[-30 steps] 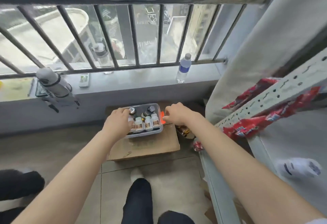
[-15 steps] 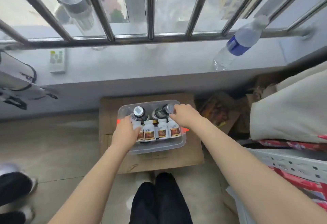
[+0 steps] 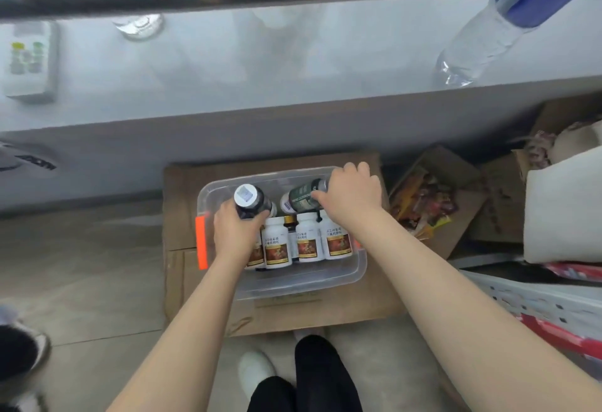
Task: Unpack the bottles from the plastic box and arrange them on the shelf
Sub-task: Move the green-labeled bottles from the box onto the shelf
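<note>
A clear plastic box with orange latches sits on a flattened cardboard carton on the floor. Inside stand several white bottles with brown labels. My left hand grips a dark bottle with a silver cap at the box's back left. At the back right, my right hand grips a dark green bottle that lies tilted. A white perforated shelf shows at the right edge.
A grey window ledge runs across the top, with a water bottle, a white remote and window bars above. An open carton of packets sits right of the box. My legs and a white shoe are below.
The view has dropped closer to the box. My left hand moved from the white bottles onto the dark silver-capped bottle. My right hand closed around the green bottle.
</note>
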